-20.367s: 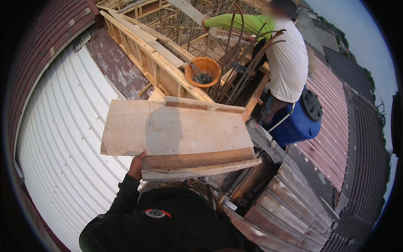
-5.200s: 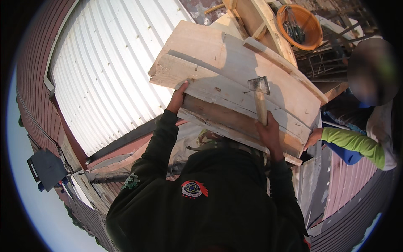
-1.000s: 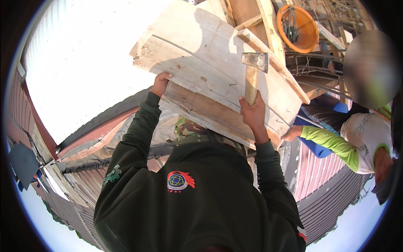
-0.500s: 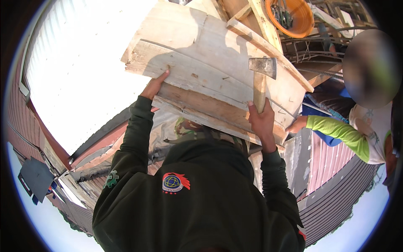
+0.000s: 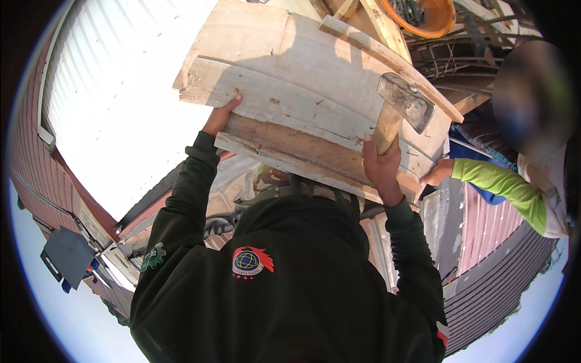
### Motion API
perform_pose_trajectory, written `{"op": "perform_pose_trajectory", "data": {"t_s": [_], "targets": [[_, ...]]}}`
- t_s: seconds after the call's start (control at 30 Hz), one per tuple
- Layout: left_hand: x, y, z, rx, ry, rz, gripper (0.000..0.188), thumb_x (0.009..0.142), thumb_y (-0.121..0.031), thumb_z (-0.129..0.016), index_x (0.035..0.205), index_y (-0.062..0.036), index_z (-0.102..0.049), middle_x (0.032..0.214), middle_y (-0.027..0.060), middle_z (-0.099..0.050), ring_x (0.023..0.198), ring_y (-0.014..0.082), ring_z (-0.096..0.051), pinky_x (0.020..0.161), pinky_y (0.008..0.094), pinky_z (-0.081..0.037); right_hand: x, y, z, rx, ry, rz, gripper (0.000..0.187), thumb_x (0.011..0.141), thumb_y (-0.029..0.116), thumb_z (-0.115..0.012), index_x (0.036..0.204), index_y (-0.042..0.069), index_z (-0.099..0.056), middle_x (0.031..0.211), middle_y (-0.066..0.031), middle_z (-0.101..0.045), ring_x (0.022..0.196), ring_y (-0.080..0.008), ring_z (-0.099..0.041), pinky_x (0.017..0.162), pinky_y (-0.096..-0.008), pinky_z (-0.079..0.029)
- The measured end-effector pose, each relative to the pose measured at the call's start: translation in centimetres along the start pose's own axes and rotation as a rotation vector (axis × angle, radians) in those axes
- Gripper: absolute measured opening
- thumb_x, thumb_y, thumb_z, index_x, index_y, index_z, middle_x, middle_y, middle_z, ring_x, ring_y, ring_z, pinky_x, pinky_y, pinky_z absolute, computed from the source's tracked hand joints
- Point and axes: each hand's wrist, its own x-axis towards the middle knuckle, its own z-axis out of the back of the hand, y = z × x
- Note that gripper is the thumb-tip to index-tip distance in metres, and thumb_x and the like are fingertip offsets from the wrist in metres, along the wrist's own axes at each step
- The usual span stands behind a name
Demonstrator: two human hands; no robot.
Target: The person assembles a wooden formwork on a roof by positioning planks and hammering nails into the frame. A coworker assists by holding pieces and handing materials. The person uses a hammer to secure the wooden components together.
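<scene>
My left hand point(image 5: 223, 117) grips the near left edge of a weathered wooden board point(image 5: 272, 100), thumb on top and its other fingers hidden beneath. The board lies along a wide plywood panel point(image 5: 254, 36), and several bent nails stick up near its right part. My right hand point(image 5: 384, 172) is closed around the wooden handle of a hatchet point(image 5: 404, 101), its metal head raised over the panel's right side. A co-worker's hand point(image 5: 437, 173) in a lime-green sleeve touches the panel's right end.
An orange bucket point(image 5: 430, 19) with small metal pieces stands at the far right, beside bundled steel rods point(image 5: 460, 66). A wooden batten point(image 5: 387, 63) runs along the panel's far side. Bright corrugated roofing point(image 5: 115, 115) lies to the left.
The hatchet has moved right and its head has tilted down to the right. My left hand keeps its hold on the board. The co-worker's hand has shifted slightly right in the view.
</scene>
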Motion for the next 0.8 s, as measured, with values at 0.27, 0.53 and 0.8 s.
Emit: {"op": "perform_pose_trajectory", "data": {"t_s": [0.27, 0.53, 0.8], "targets": [[-1.6, -0.7, -0.3, -0.063, -0.007, 0.200, 0.066, 0.095, -0.046, -0.067, 0.136, 0.0038, -0.053, 0.127, 0.0171, -0.063, 0.111, 0.0247, -0.064, 0.098, 0.0340, -0.051, 3.0, 2.8, 4.0, 0.036, -0.029, -0.084, 0.034, 0.098, 0.033, -0.065, 0.099, 0.001, -0.054, 0.063, -0.0109, -0.060, 0.058, -0.0203, -0.064, 0.056, -0.0364, -0.050], [-0.7, -0.6, -0.3, -0.077, -0.029, 0.061, 0.066, 0.092, -0.046, -0.070, 0.134, 0.0037, -0.056, 0.126, 0.0169, -0.064, 0.108, 0.0246, -0.065, 0.095, 0.0349, -0.052, 1.2, 2.1, 0.7, -0.149, 0.214, -0.078, 0.038, 0.095, 0.031, -0.067, 0.110, -0.001, -0.055, 0.075, -0.0243, -0.067, 0.075, -0.0448, -0.069, 0.066, -0.0469, -0.054], [-2.3, 0.8, -1.0, -0.065, -0.065, -0.097, 0.066, 0.094, -0.046, -0.066, 0.135, 0.0041, -0.052, 0.122, 0.0164, -0.065, 0.106, 0.0253, -0.066, 0.094, 0.0353, -0.054, 2.3, 0.2, -0.4, -0.276, 0.315, -0.089, 0.034, 0.091, 0.024, -0.072, 0.104, -0.003, -0.055, 0.076, -0.0235, -0.067, 0.073, -0.0423, -0.070, 0.062, -0.0441, -0.054]]}}
